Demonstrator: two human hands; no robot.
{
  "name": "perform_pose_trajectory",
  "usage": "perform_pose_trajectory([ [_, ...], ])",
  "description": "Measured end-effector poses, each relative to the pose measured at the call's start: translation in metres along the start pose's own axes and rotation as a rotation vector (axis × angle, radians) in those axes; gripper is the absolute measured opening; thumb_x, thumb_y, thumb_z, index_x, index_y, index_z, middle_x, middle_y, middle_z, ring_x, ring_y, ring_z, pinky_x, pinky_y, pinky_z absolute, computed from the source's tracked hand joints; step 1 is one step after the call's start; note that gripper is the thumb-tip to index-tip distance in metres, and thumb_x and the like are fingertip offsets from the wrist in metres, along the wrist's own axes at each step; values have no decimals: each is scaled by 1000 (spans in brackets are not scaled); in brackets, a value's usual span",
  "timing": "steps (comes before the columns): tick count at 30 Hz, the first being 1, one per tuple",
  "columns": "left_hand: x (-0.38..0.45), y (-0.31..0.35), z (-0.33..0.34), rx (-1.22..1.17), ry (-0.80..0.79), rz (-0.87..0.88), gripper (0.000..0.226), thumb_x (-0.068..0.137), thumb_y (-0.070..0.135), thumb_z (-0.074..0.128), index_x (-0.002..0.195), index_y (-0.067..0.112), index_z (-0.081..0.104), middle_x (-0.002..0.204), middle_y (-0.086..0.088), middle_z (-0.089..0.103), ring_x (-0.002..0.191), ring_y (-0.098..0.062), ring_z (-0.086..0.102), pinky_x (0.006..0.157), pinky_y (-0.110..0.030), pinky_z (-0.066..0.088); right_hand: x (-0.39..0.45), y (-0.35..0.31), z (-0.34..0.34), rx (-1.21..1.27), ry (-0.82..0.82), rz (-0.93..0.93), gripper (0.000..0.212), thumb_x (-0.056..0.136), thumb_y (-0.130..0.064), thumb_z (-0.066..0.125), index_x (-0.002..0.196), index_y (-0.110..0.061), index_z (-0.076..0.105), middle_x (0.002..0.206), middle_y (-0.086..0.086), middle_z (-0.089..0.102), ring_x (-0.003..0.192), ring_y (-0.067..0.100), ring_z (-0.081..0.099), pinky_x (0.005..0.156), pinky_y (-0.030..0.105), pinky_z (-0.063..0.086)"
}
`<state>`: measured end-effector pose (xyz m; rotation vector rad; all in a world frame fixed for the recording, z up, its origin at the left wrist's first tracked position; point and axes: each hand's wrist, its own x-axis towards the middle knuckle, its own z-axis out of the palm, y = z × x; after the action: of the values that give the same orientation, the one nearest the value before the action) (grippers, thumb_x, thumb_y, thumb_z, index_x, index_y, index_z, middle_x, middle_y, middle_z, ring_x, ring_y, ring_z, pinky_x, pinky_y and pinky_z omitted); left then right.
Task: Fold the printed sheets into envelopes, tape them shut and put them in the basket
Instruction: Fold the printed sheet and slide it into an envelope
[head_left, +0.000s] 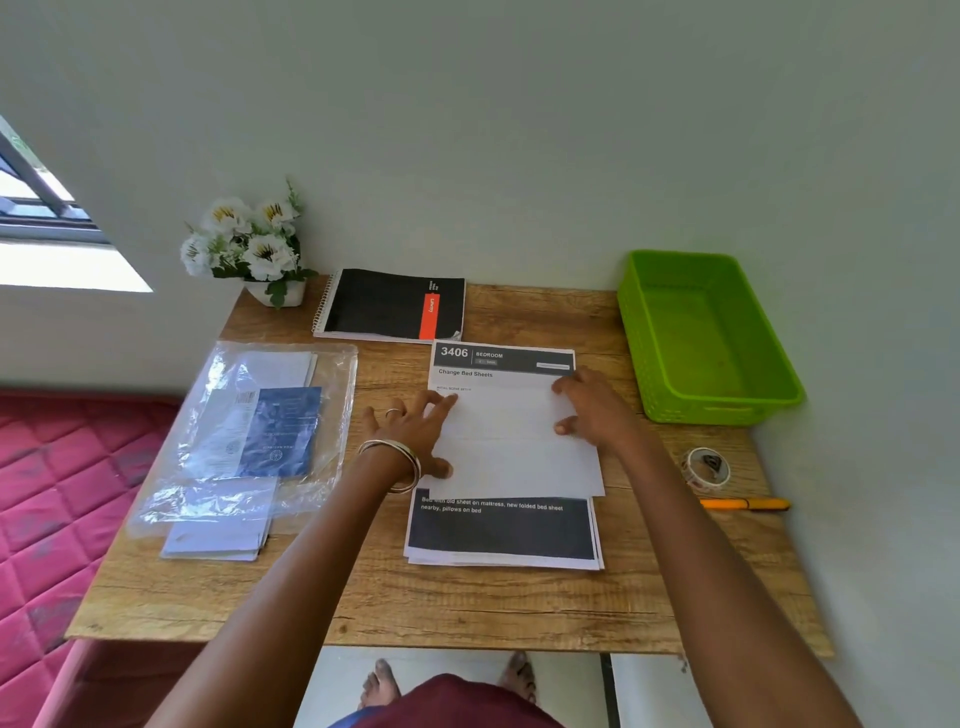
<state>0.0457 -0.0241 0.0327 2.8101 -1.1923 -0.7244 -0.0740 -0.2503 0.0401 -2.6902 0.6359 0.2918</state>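
Note:
A stack of printed sheets (501, 535) lies in the middle of the wooden table (467, 608). The top sheet (511, 447) is folded, its blank white back covering the print between the dark header and the dark lower band. My left hand (415, 428) presses flat on the fold's left edge, fingers spread. My right hand (592, 402) presses on its right edge. The green plastic basket (769, 358) stands at the back right, nothing in it. A roll of clear tape (706, 470) lies right of the sheets.
An orange pen (745, 504) lies near the tape. A black spiral notebook (395, 306) and a pot of white flowers (249, 244) stand at the back. A clear plastic sleeve with papers (249, 436) covers the table's left. A red mattress (57, 499) adjoins on the left.

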Motion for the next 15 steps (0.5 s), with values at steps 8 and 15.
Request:
perform_pose_trajectory([
  [8,3,7,-7,2,-23,-21,114,69,41,77,147,29,-5,153,-4,12,138,-38,22,106,-67,14,30,-10,-23,-159,-231,48,63,59,-34,88,106,-25,47,124,6,52,117,25,40,96,43,37],
  [15,-4,9,-2,-76,96,-61,133,65,40,80,140,24,-28,155,-12,1,137,-45,18,104,-65,18,24,-9,-18,-153,-122,31,56,67,-29,84,114,-17,57,125,7,50,124,27,39,101,47,34],
])
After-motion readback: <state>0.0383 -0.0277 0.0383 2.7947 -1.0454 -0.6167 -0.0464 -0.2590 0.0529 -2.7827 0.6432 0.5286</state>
